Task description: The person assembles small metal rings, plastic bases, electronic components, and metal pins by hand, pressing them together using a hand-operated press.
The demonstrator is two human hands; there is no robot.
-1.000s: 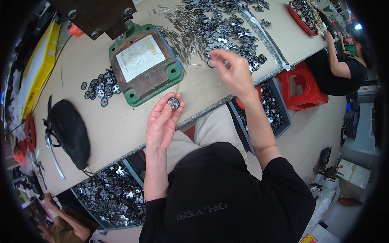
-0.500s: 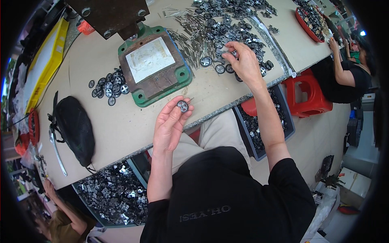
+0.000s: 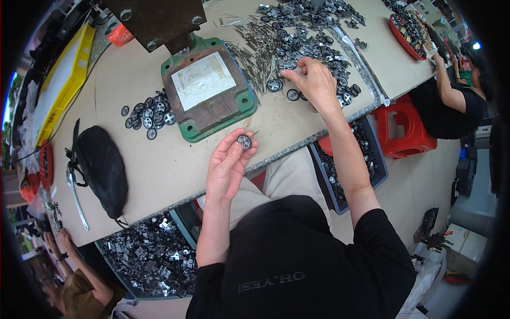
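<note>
One small black wheel [image 3: 244, 141] w/ pin sits pinched in L hand [image 3: 227, 167] fingertips, held just over table [image 3: 159, 159] near edge, in front of green press base [image 3: 210, 90]. R hand [image 3: 315, 81] is stretched to loose wheel pile [image 3: 305, 48] at far right of table, fingers curled down on parts, can't tell if one is gripped yet. Step looks like pick-next-part; next move prob needs R hand to single out one wheel & bring it to L.

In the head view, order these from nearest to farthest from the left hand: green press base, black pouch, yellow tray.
From the left hand:
1. Green press base, just beyond the fingertips.
2. Black pouch, to its left.
3. Yellow tray, at the far left table edge.
</note>
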